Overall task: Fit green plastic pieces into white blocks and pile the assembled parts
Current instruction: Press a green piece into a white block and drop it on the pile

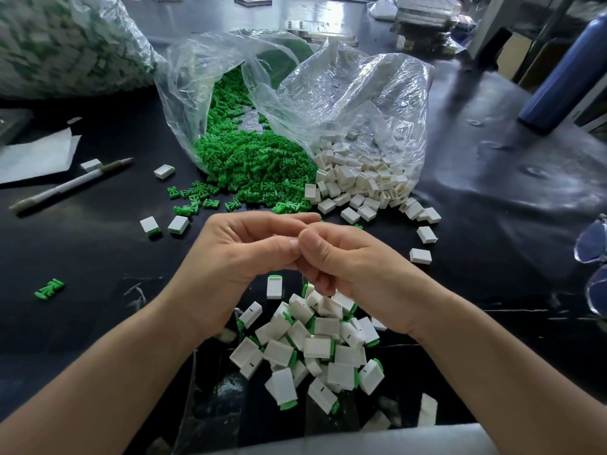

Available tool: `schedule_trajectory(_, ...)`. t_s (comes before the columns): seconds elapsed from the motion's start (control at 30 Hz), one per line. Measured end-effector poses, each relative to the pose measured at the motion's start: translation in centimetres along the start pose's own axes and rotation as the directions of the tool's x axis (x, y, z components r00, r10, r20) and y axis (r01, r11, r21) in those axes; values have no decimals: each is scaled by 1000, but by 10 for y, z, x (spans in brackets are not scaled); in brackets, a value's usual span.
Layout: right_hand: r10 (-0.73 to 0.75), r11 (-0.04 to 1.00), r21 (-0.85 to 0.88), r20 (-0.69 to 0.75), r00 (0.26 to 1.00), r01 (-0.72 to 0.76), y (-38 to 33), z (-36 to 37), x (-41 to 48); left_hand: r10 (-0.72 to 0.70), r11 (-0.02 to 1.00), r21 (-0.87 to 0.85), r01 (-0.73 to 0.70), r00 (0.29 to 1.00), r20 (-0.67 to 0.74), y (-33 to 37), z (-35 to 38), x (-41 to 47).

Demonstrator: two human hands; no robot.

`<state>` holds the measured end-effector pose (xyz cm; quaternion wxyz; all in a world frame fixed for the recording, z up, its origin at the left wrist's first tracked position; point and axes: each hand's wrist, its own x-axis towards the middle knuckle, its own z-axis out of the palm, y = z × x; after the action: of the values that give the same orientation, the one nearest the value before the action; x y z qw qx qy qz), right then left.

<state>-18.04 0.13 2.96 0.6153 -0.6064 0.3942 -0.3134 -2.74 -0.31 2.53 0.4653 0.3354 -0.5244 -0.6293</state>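
The left hand [243, 254] and right hand [348, 267] meet thumb to thumb, all fingers curled inward and fingertips pressed together. Whatever they pinch is hidden between them, so I cannot tell what either one holds.

Directly under the hands, toward the person, lies the pile of assembled parts [315, 349]: white blocks with a green edge showing, lying flat and pointing every way. One assembled part [274, 286] just beneath the left hand lies with its long axis running away from the person, green end farthest.

Beyond the hands a clear bag [197, 70] lies on its side and spills green pieces [253, 162] toward the fingertips. Touching it on the right, a second clear bag [361, 93] spills white blocks [361, 182] onto the black table [492, 224]. Far left of the hands lies a pen [70, 185].
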Motion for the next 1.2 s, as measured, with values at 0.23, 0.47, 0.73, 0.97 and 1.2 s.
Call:
schedule_trajectory(0.23,-40,998,-46,-84,996,36,6,5,2,10,1000,19,-9,999,-33,1,4,-1)
schedule_trajectory(0.47,-65,984,-172,-96,993,48,5,5,1,4,1000,1,-4,1000,-31,1,4,-1)
schedule_trajectory(0.73,-103,969,-236,-112,988,75,0,8,1,-4,1000,-7,3,1000,-31,1,3,-1)
schedule_trajectory(0.97,-64,997,-59,-92,994,59,0,7,1,10,1000,-4,-10,1000,-7,0,0,-1)
schedule_trajectory(1.2,-65,979,-201,-193,979,25,2,-5,7,-6,999,47,12,992,-130,0,-2,2)
